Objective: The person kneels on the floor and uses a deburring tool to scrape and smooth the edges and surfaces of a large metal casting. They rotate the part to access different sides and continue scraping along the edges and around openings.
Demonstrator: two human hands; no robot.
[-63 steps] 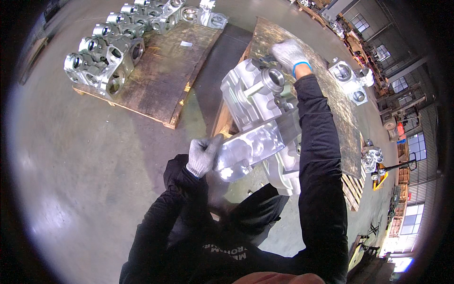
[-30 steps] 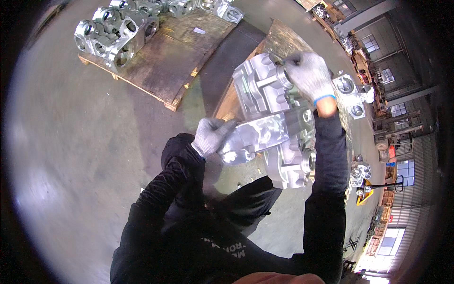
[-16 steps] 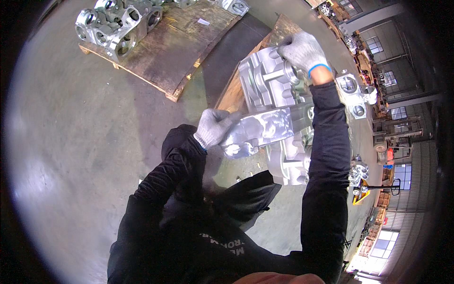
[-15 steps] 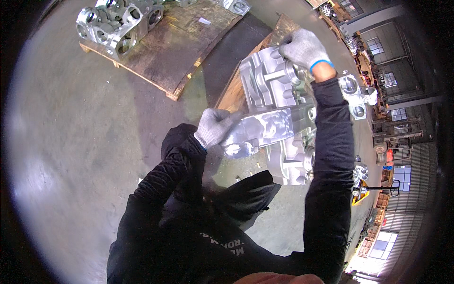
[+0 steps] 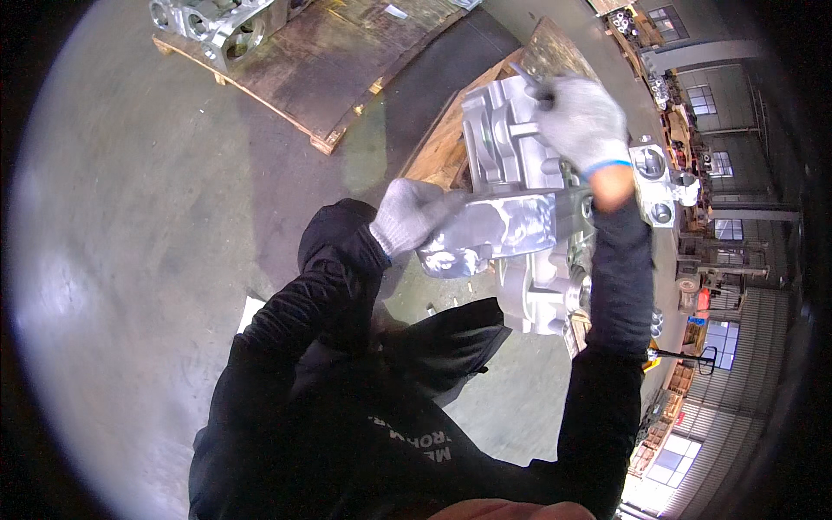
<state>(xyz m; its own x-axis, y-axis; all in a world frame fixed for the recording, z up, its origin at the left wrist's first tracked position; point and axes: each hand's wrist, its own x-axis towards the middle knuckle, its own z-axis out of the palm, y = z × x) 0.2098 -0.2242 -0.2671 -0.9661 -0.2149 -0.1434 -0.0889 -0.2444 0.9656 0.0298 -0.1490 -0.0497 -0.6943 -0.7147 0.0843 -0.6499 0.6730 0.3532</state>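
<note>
My left hand, in a grey knit glove, is closed round the left end of a silvery metal casting with a smooth, shiny flat face. Beyond that face, a ribbed part of the metalwork stretches away from me. Over its right side is my gloved right hand, blurred by motion, with its fingers curled. A thin bluish-grey piece shows at its fingertips, too smeared to name. More ribbed metal shows on the near side of the flat face.
A wooden board lies under the castings. Beyond it, a low wooden pallet bears more castings at the far left. Another casting stands right of my right forearm. A pallet jack handle shows farther right.
My right hand has moved nearer to me and slightly right over the ribbed casting. My left hand keeps its hold. The view has shifted a little, so the pallet sits higher in it.
</note>
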